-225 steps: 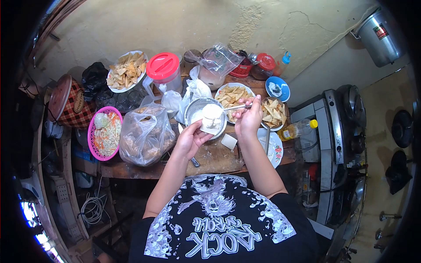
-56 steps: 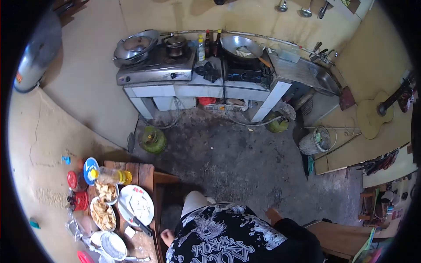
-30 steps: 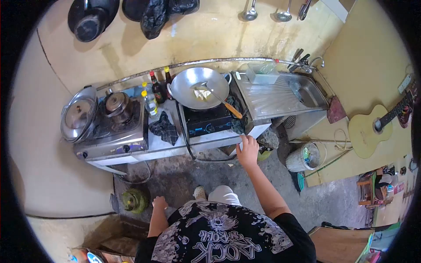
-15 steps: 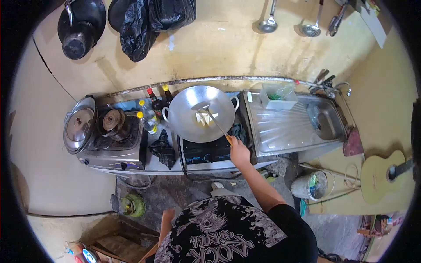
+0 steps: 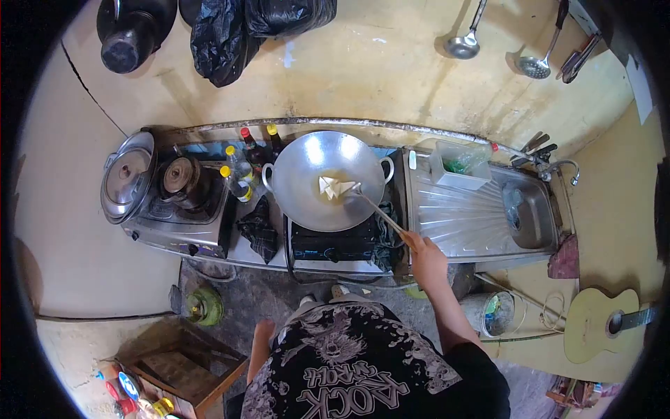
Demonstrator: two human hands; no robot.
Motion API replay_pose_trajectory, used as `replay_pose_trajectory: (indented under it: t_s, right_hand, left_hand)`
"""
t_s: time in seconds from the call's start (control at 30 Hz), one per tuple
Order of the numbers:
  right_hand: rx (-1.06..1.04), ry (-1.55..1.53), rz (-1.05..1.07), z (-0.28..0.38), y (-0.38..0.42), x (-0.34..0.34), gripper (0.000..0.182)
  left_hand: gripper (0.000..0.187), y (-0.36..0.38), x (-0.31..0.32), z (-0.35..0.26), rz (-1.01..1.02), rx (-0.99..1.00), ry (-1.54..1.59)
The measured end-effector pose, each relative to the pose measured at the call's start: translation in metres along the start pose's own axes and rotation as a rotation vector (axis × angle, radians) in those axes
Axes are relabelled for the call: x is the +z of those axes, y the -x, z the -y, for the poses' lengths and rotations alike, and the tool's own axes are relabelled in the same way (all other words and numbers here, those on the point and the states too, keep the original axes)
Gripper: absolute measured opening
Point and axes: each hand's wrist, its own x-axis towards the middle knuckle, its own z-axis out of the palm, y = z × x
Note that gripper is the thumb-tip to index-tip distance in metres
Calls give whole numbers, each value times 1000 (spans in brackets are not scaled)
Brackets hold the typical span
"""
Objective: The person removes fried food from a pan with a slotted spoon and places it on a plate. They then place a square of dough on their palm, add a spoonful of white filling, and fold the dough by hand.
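My right hand [image 5: 427, 264] is wrapped round the wooden-ended handle of a metal spatula [image 5: 380, 211], out over the front right of the stove. The spatula's head reaches into a large silver wok [image 5: 296, 199] and is right at the right side of several white triangular pieces [image 5: 335, 187]. These pieces lie bunched in a little yellowish oil at the wok's bottom. Beneath the wok is a black cooktop [image 5: 314, 248] with lit markings. My left hand [image 5: 264, 328] hangs low at my left side, away from the counter, its fingers hidden from view.
Bottles [image 5: 241, 178] with yellow and red caps stand left of the wok. A dark cloth [image 5: 258, 230] lies before them. Further left, a lidded pot [image 5: 183, 178] sits on a gas stove [image 5: 178, 234]. A steel sink [image 5: 534, 216] and plastic box [image 5: 460, 171] are at right.
My right hand has moved right and slightly nearer to me. The spatula's head has gone from behind the white pieces to their right side, and the pieces are closer together.
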Motion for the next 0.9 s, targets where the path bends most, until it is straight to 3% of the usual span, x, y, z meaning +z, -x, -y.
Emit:
replay_pose_trajectory:
  t_s: [0.1, 0.2, 0.3, 0.4, 0.5, 0.6, 0.7, 0.8, 0.9]
  right_hand:
    - [-10, -18, -16, 14, -10, 3, 39]
    - [3, -97, -40, 29, -12, -3, 40]
    - [3, -183, -72, 42, -18, 13, 40]
    - [8, -218, -68, 55, -30, 53, 40]
    - [-2, -231, -121, 71, -28, 86, 39]
    - [17, -266, -118, 82, -12, 107, 39]
    - [114, -276, -85, 92, 11, 115, 39]
    - [181, -276, -95, 96, 21, 126, 46]
    - [150, -323, -211, 98, 35, 144, 52]
  left_hand:
    - [31, 7, -45, -10, -170, 150, 120]
    - [31, -5, -50, -15, -230, 106, 216]
    - [32, 6, -58, -33, -185, -48, 333]
    - [32, -5, -35, 1, 46, 272, 56]
    - [32, 17, -40, 9, -19, 155, 268]
    - [32, 19, -17, 36, -178, 257, 226]
    - [32, 41, -41, 30, 80, 294, -165]
    - [32, 40, -30, 47, 58, 360, -41]
    - [34, 82, -61, 35, 152, 52, 130]
